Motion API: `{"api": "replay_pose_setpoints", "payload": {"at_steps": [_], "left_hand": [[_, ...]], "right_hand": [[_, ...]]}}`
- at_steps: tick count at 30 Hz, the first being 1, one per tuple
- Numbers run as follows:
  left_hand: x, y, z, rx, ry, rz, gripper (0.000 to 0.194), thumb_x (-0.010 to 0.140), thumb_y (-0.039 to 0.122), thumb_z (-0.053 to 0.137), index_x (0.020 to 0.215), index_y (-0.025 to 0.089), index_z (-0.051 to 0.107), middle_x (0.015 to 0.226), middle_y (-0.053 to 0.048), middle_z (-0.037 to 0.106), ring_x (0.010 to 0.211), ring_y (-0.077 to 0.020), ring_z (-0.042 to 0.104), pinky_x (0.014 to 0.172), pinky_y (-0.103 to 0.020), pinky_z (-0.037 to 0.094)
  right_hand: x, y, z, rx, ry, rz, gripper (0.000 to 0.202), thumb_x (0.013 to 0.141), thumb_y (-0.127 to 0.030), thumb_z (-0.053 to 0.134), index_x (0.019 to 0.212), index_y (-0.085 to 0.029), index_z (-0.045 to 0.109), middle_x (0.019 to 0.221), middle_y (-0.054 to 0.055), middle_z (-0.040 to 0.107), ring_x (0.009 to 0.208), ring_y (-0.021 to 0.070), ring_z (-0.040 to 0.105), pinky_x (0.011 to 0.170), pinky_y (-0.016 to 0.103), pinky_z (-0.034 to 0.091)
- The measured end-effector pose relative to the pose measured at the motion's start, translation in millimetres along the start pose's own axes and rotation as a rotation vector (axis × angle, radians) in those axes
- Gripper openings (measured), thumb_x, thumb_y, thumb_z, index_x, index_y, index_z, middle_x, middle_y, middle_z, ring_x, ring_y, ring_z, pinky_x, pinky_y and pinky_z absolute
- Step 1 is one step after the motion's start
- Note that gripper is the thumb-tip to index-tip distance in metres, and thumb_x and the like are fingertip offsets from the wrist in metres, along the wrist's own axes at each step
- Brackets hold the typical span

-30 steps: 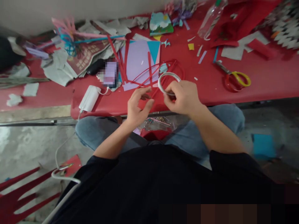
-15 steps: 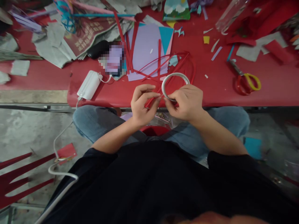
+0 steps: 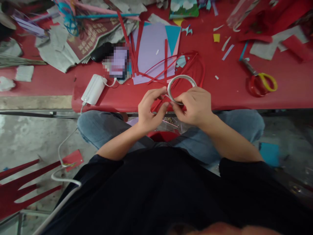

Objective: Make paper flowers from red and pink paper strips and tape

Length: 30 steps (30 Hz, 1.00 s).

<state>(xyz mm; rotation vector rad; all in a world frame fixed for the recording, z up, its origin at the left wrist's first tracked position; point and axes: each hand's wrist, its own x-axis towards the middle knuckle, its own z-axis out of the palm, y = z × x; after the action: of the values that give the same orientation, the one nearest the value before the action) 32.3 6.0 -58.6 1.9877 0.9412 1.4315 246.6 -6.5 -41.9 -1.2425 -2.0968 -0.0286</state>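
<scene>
My right hand (image 3: 194, 106) grips the lower edge of a roll of white tape (image 3: 169, 85), thumb and fingers closed on its rim. The ring is held above the table's near edge. At the left side of the roll is my left hand (image 3: 149, 109), its thumb and index finger apart and their tips close to the ring. A short pale tape end (image 3: 167, 96) shows between the two hands. Thin red paper strips (image 3: 166, 60) lie beyond the hands, crossing over purple paper sheets (image 3: 150, 49). Part of a red strip shows behind my left hand; whether it touches is unclear.
Scissors with red and yellow handles (image 3: 267, 82) lie to the right on the red table (image 3: 227, 94). A white power bank (image 3: 94, 88) with a cable stands left. Newspaper (image 3: 91, 37) and paper scraps cover the back. My knees are under the table edge.
My left thumb and index finger have parted from a pinch beside the tape roll. The right hand still holds the roll, shifted slightly left in view.
</scene>
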Motion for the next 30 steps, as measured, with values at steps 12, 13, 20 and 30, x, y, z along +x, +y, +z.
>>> {"api": "replay_pose_setpoints", "payload": {"at_steps": [12, 13, 20, 30], "left_hand": [[-1.2, 1.3, -1.7, 0.152, 0.017, 0.105, 0.012, 0.112, 0.029, 0.068, 0.115, 0.027, 0.08, 0.101, -0.004, 0.076, 0.086, -0.0145, 0.072, 0.077, -0.03, 0.062], [-1.1, 1.2, -1.9, 0.148, 0.021, 0.108, 0.012, 0.111, 0.028, 0.069, 0.114, 0.027, 0.08, 0.101, -0.004, 0.074, 0.086, -0.0145, 0.072, 0.077, -0.031, 0.061], [0.3, 3.6, -3.0, 0.072, -0.02, 0.026, 0.01, 0.108, 0.029, 0.07, 0.104, 0.024, 0.077, 0.094, -0.003, 0.07, 0.073, -0.0119, 0.061, 0.065, -0.029, 0.053], [10.7, -17.6, -7.2, -0.242, -0.056, -0.431, 0.03, 0.109, 0.051, 0.068, 0.094, 0.025, 0.071, 0.084, -0.001, 0.067, 0.07, -0.0109, 0.06, 0.067, -0.03, 0.055]], "right_hand": [[-0.1, 3.4, 1.9, -0.086, -0.051, 0.019, 0.032, 0.103, -0.045, 0.067, 0.076, -0.029, 0.057, 0.069, 0.001, 0.06, 0.075, 0.0249, 0.061, 0.095, 0.056, 0.054], [-0.3, 3.8, 1.7, -0.105, -0.036, -0.012, 0.032, 0.103, -0.043, 0.067, 0.076, -0.029, 0.056, 0.069, 0.001, 0.06, 0.074, 0.0241, 0.06, 0.094, 0.055, 0.053], [-1.0, 1.5, 2.0, -0.152, 0.007, -0.144, 0.031, 0.103, -0.04, 0.067, 0.078, -0.029, 0.053, 0.069, -0.001, 0.063, 0.073, 0.0223, 0.059, 0.095, 0.051, 0.055], [-8.6, -12.6, 15.0, -0.036, -0.055, 0.139, 0.041, 0.104, -0.052, 0.07, 0.075, -0.029, 0.053, 0.065, -0.002, 0.061, 0.063, 0.0218, 0.059, 0.11, 0.067, 0.051]]}}
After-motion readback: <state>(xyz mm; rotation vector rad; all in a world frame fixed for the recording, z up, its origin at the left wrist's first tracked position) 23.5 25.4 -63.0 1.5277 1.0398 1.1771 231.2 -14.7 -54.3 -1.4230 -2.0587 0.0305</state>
